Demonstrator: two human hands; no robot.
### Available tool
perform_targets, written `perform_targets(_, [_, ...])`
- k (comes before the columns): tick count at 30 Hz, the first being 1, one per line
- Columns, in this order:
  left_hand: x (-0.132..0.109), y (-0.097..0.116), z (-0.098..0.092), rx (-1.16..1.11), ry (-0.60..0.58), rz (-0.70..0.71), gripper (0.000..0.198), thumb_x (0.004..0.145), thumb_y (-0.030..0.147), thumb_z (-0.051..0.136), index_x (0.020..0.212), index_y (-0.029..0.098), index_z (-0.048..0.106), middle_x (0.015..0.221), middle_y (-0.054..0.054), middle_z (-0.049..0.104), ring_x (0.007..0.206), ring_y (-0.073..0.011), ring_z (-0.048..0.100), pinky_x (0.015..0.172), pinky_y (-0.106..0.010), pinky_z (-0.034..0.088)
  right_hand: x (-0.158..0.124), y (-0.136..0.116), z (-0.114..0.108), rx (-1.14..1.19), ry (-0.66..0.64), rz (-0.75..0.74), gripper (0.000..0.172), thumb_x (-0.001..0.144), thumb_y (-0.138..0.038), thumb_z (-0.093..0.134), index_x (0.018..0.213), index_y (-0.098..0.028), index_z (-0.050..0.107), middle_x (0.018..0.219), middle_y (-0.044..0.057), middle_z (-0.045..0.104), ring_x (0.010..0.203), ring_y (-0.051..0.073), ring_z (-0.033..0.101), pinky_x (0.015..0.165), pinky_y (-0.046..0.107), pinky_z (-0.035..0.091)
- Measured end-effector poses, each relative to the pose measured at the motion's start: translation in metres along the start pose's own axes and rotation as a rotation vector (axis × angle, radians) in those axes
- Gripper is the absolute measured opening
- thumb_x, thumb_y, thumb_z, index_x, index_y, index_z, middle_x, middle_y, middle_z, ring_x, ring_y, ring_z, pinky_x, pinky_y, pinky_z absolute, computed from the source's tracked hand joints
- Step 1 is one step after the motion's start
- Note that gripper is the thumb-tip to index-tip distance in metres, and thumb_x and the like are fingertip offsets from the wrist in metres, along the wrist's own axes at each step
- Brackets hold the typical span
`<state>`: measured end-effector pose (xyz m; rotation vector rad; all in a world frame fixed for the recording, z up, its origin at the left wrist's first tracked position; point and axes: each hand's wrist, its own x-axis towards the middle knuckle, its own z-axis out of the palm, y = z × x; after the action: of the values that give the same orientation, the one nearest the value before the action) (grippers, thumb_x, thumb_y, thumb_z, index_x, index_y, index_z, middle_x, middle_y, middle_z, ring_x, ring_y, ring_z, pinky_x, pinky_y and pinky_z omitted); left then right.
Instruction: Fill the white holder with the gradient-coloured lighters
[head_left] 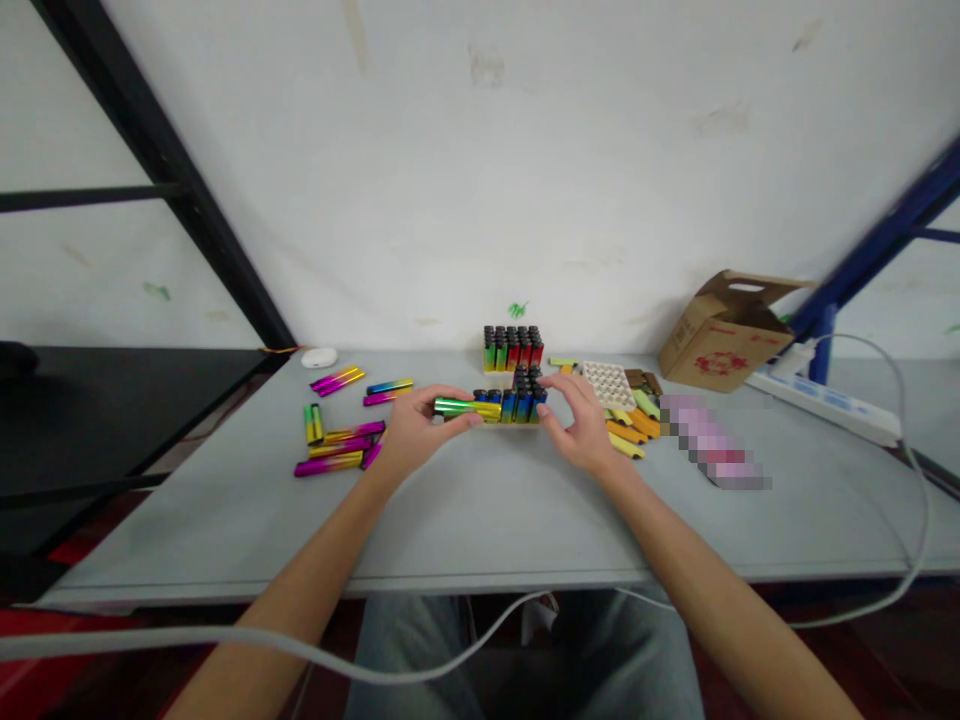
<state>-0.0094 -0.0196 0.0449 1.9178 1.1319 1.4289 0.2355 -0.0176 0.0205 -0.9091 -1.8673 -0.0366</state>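
I have the left hand [424, 430] clamped on a gold-green lighter [466, 408], held level — right hand [581, 425] open at the upright lighters' [523, 400] 3 o'clock.

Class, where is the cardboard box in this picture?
In the head view, the cardboard box sits at the back right of the grey table, beside the white power strip.

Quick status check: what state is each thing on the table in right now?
Left hand: gripping a green-gold metallic lighter, held on its side.
Right hand: raised, fingers curved, beside the front lighters.
Front lighters: upright, packed together.
Rear lighters: upright, in a tight block.
Magenta-gold lighters: lying loose.
Cardboard box: flaps open.
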Motion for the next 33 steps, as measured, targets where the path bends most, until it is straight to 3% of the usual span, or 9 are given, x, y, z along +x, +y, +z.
perform_targets(4, [-0.008, 0.004, 0.012, -0.128, -0.141, -0.029, 0.035, 0.060, 0.043, 0.082, 0.078, 0.017, 0.069, 0.075, -0.004, 0.072, 0.067, -0.0179, 0.066, 0.063, -0.029, 0.054, -0.003, -0.025, 0.004, 0.107, -0.148, -0.121, 0.030, 0.084, -0.030, 0.059, 0.113, -0.024, 0.062, 0.103, 0.010, 0.070, 0.094, 0.025, 0.064, 0.084, 0.045, 0.052])
perform_targets(7, [-0.015, 0.004, 0.021, -0.218, -0.176, -0.086, 0.044, 0.057, 0.040, 0.084, 0.088, 0.018, 0.063, 0.073, -0.002, 0.071, 0.066, -0.0170, 0.066, 0.062, -0.027, 0.053, -0.007, -0.034, 0.007, 0.220, -0.248, -0.094, 0.024, 0.085, -0.030, 0.058, 0.108, -0.024, 0.065, 0.088, 0.007, 0.072, 0.074, 0.020, 0.065, 0.068, 0.036, 0.053])
perform_targets(13, [-0.014, -0.001, 0.020, -0.281, -0.118, -0.080, 0.062, 0.064, 0.041, 0.080, 0.114, 0.018, 0.052, 0.073, -0.002, 0.069, 0.067, -0.0164, 0.065, 0.067, -0.029, 0.052, -0.004, -0.034, 0.012, 0.550, -0.242, 0.279, 0.020, 0.087, -0.037, 0.059, 0.099, -0.022, 0.062, 0.083, 0.004, 0.069, 0.066, 0.016, 0.062, 0.060, 0.030, 0.050])
perform_targets(17, [-0.007, -0.010, 0.010, 0.022, 0.091, 0.053, 0.042, 0.079, 0.039, 0.066, 0.113, 0.019, 0.053, 0.078, -0.001, 0.068, 0.067, -0.0135, 0.062, 0.069, -0.028, 0.051, 0.003, -0.025, 0.012, 0.881, -0.155, 0.542, 0.028, 0.085, -0.047, 0.059, 0.098, -0.022, 0.052, 0.090, 0.004, 0.068, 0.070, 0.015, 0.064, 0.059, 0.028, 0.050])
perform_targets(19, [-0.004, -0.020, 0.005, 0.239, 0.132, 0.079, 0.039, 0.081, 0.038, 0.062, 0.114, 0.020, 0.054, 0.084, -0.001, 0.068, 0.069, -0.0136, 0.061, 0.072, -0.029, 0.051, 0.007, -0.019, 0.008, 0.962, -0.098, 0.614, 0.029, 0.085, -0.047, 0.058, 0.099, -0.024, 0.050, 0.095, 0.004, 0.066, 0.070, 0.014, 0.062, 0.059, 0.027, 0.049])
perform_targets(23, [-0.003, -0.044, 0.004, 0.496, -0.090, 0.062, 0.060, 0.078, 0.041, 0.064, 0.129, 0.018, 0.046, 0.114, -0.010, 0.064, 0.097, -0.0227, 0.063, 0.088, -0.038, 0.051, 0.014, -0.013, -0.001, 1.084, -0.034, 0.788, 0.033, 0.079, -0.040, 0.057, 0.108, -0.026, 0.048, 0.081, -0.002, 0.058, 0.060, 0.013, 0.055, 0.051, 0.025, 0.043])
perform_targets(26, [-0.006, -0.056, 0.007, 0.581, -0.273, 0.072, 0.061, 0.080, 0.045, 0.062, 0.132, 0.016, 0.046, 0.130, -0.014, 0.056, 0.119, -0.0284, 0.054, 0.104, -0.044, 0.042, 0.018, -0.013, -0.004, 1.206, -0.043, 0.872, 0.030, 0.079, -0.041, 0.055, 0.104, -0.025, 0.052, 0.073, -0.003, 0.051, 0.055, 0.012, 0.050, 0.048, 0.024, 0.040])
perform_targets(30, [-0.007, -0.058, 0.010, 0.610, -0.314, 0.081, 0.053, 0.083, 0.043, 0.058, 0.127, 0.015, 0.050, 0.129, -0.014, 0.057, 0.122, -0.0288, 0.051, 0.107, -0.044, 0.039, 0.020, -0.011, -0.004, 1.290, -0.062, 0.935, 0.032, 0.082, -0.054, 0.054, 0.087, -0.023, 0.054, 0.061, -0.006, 0.036, 0.045, 0.008, 0.036, 0.041, 0.021, 0.032])
perform_targets(33, [-0.006, -0.057, 0.009, 0.608, -0.312, 0.085, 0.046, 0.084, 0.042, 0.057, 0.122, 0.016, 0.054, 0.124, -0.013, 0.060, 0.117, -0.0281, 0.055, 0.105, -0.043, 0.041, 0.018, -0.010, -0.005, 1.299, -0.085, 0.931, 0.032, 0.081, -0.053, 0.061, 0.088, -0.022, 0.058, 0.059, -0.006, 0.037, 0.044, 0.008, 0.035, 0.040, 0.019, 0.029])
